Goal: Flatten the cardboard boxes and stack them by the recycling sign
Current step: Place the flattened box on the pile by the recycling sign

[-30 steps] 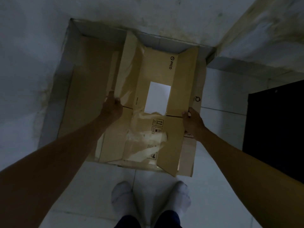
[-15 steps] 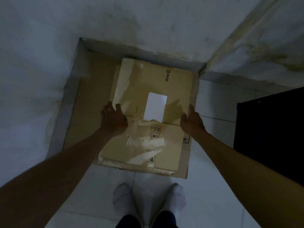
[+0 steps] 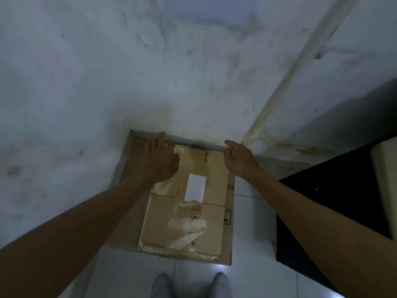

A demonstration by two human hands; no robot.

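Below, two flattened boxes (image 3: 184,224) lie stacked; both hands, left (image 3: 160,162) and right (image 3: 239,160), hover empty, fingers loose.

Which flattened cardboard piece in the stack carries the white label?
The top flattened box, smaller and lighter tan, with torn tape. The larger brown sheet beneath it shows only printed marks along its right edge.

Both hands (image 3: 160,163) (image 3: 240,161) outstretched, empty.

Dim indoor corner: stained white wall (image 3: 193,82), tiled floor (image 3: 253,276), flattened cardboard (image 3: 214,220) stacked there.
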